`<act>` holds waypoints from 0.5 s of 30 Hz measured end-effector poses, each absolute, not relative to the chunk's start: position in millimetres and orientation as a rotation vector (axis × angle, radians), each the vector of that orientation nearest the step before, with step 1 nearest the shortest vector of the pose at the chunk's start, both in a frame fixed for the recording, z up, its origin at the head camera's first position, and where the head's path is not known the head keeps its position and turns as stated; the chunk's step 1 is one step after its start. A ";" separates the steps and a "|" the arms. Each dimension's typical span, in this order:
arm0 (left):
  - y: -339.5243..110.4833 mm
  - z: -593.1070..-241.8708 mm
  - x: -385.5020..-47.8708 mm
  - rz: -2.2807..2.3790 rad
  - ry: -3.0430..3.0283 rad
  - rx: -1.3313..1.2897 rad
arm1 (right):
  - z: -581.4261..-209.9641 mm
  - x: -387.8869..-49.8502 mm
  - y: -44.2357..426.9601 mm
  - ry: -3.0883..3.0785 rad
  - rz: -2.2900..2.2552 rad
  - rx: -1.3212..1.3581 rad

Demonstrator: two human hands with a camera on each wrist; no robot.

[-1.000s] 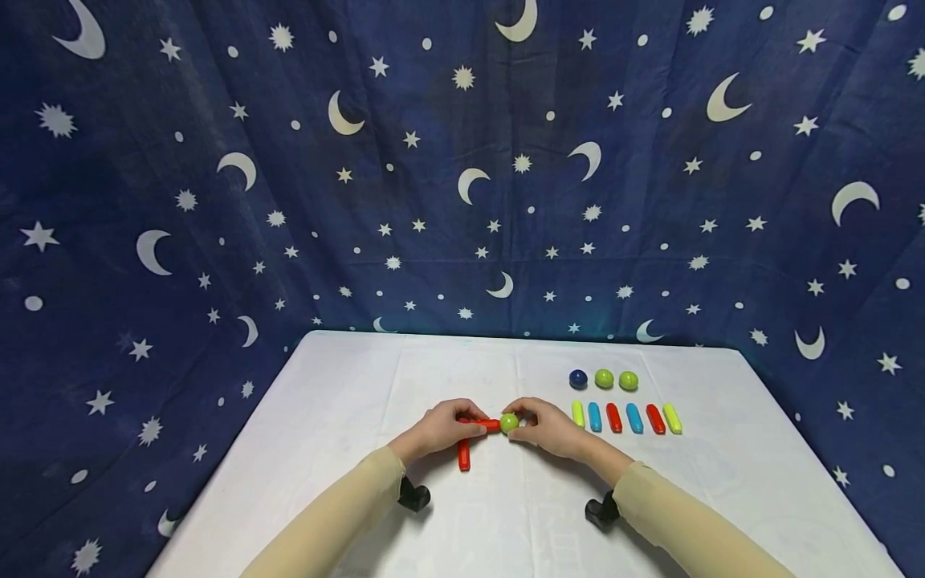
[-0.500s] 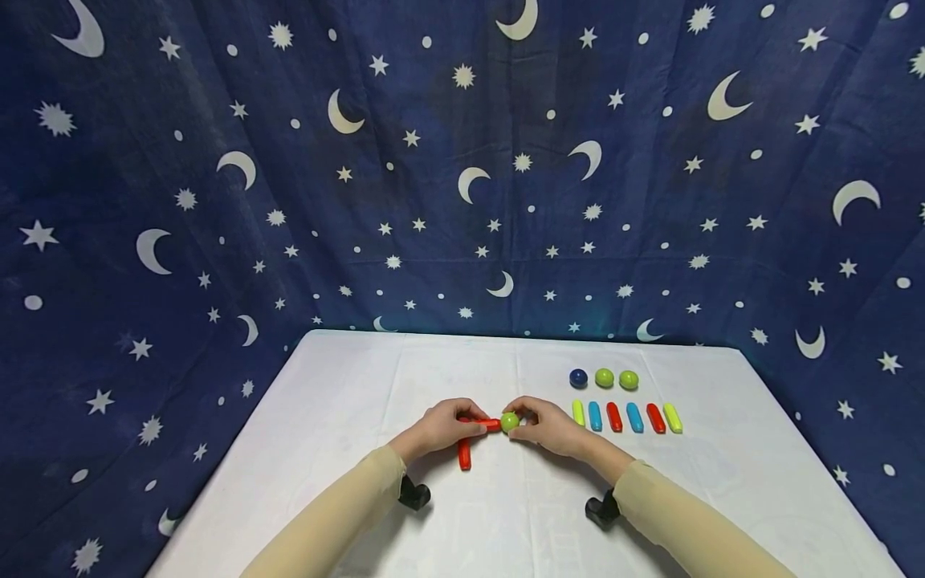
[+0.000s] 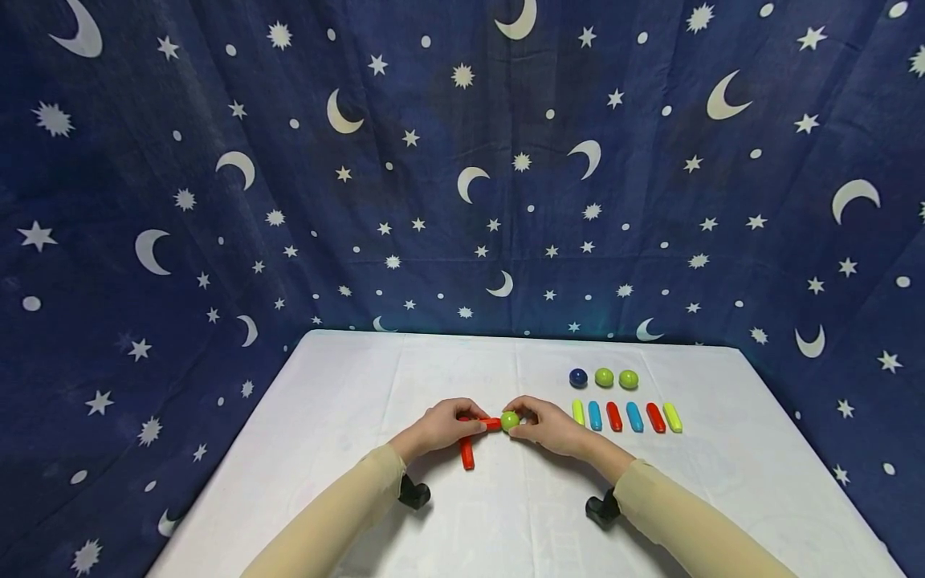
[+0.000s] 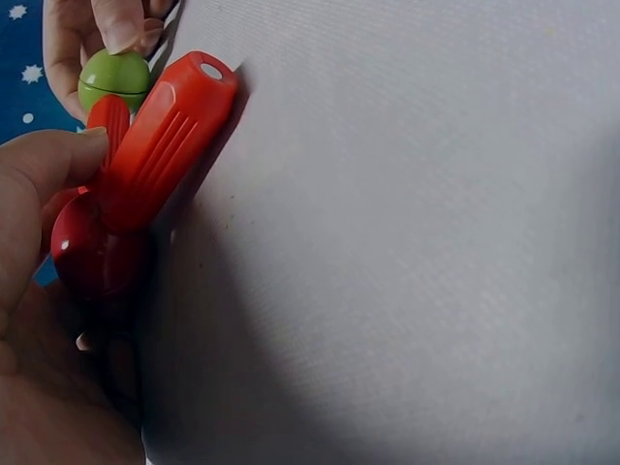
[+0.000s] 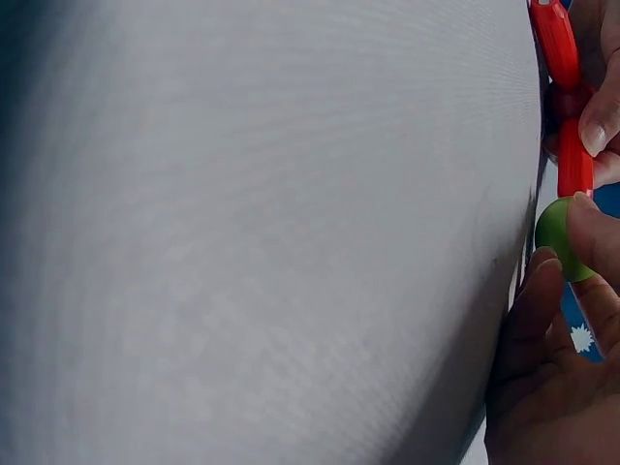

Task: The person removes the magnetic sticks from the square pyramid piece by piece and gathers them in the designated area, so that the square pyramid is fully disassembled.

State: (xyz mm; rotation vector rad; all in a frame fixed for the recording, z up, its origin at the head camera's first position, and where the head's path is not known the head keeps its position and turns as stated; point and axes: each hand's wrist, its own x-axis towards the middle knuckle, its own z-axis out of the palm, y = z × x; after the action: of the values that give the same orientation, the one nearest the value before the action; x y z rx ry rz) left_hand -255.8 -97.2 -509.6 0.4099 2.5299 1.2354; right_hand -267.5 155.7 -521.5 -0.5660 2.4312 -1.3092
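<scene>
My left hand point(image 3: 441, 425) pinches a red stick point(image 3: 492, 424) that points right. In the left wrist view, a dark red ball point(image 4: 97, 247) sits beside my left fingers, and a second red stick point(image 4: 172, 140) comes off it. That second stick points toward me in the head view. My right hand point(image 3: 549, 425) pinches a green ball point(image 3: 509, 421) between thumb and fingers. The green ball touches the right end of the first stick; whether the stick's tip is seated in it, I cannot tell. In the head view my left hand covers the dark red ball.
To the right on the white table point(image 3: 347, 369) lies a row of yellow, blue and red sticks point(image 3: 614, 417). Behind them stand a dark blue ball point(image 3: 578, 378) and two green balls point(image 3: 604, 378). A starry dark blue curtain point(image 3: 433, 265) borders the table's back and sides.
The near end of the red stick that points toward me has swung slightly to the right. Both hands stay nearly in place, holding the same pieces.
</scene>
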 end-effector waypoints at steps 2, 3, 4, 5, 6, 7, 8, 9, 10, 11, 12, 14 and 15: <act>-97.4 -510.0 -256.0 1.235 2.529 0.413 | -521.4 -267.1 155.8 2.432 -1.303 -0.569; -97.5 -510.2 -256.1 1.236 2.529 0.416 | -521.3 -266.9 155.8 2.434 -1.300 -0.569; -97.6 -510.4 -256.4 1.236 2.531 0.418 | -521.1 -266.7 155.8 2.437 -1.295 -0.569; -97.8 -510.7 -256.7 1.236 2.533 0.420 | -520.8 -266.3 155.9 2.439 -1.292 -0.570; -97.9 -511.0 -257.0 1.236 2.534 0.424 | -520.5 -266.1 155.7 2.441 -1.289 -0.569; -98.0 -511.2 -257.2 1.234 2.537 0.428 | -520.1 -265.9 155.6 2.442 -1.285 -0.567; -98.1 -511.3 -257.4 1.233 2.541 0.432 | -519.6 -265.6 155.5 2.443 -1.282 -0.568; -98.2 -511.5 -257.5 1.232 2.543 0.436 | -519.4 -265.5 155.5 2.442 -1.279 -0.569; -98.3 -511.6 -257.6 1.233 2.543 0.439 | -519.1 -265.4 155.6 2.441 -1.276 -0.572; -98.3 -511.7 -257.8 1.234 2.543 0.440 | -518.7 -265.4 155.7 2.438 -1.276 -0.571; -98.4 -511.7 -257.7 1.237 2.539 0.440 | -518.5 -265.6 155.8 2.434 -1.281 -0.563; -98.6 -511.4 -257.5 1.240 2.531 0.433 | -518.5 -266.1 156.6 2.420 -1.304 -0.538; -98.6 -511.3 -257.2 1.240 2.527 0.429 | -519.0 -266.5 157.2 2.409 -1.322 -0.522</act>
State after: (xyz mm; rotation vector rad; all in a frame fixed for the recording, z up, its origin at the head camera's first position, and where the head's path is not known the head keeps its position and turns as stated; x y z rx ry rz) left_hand -257.2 -98.6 -511.3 0.4293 2.5275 1.2401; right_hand -266.5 157.2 -519.0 -0.5218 2.4086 -1.3224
